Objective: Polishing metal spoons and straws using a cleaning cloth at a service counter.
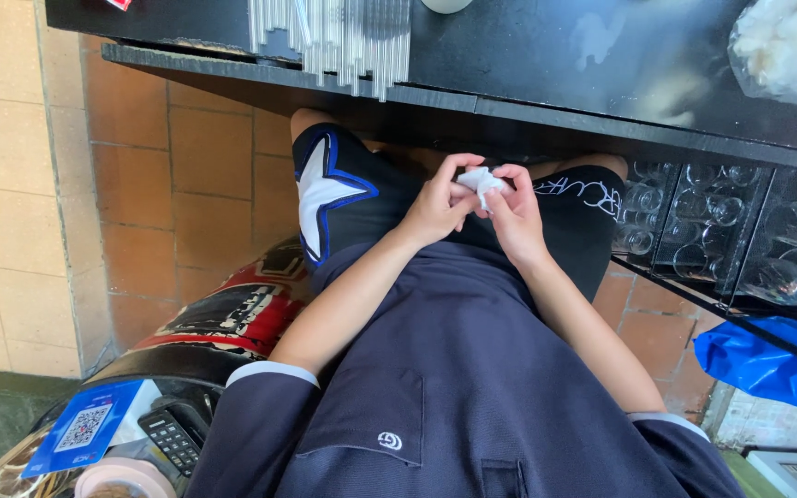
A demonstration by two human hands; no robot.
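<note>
Dark navy shirt (454,406) with a small white mark on its chest pocket fills the bottom of the view, with pale cuffs at the short sleeves. Down at the left a calculator (172,441) lies beside a blue card (85,429) and a roll of tape (126,480). Both forearms run up from the shirt and meet over the lap, above black shorts (343,198) bearing a white star edged in blue. The left hand (437,205) and right hand (513,214) are drawn close together, fingers curled in, and between them they pinch a small crumpled white piece of paper (483,181), held at the fingertips just below the edge of the worktop. Reddish floor tiles (196,175) show to the left of the legs. To the right a blue plastic bag (763,360) lies near a rack of clear glasses (703,217) under the black worktop (546,55). On that worktop a bundle of clear straws (334,37) hangs over the front edge, and a clear bag of white stuff (791,46) sits at the far right.
</note>
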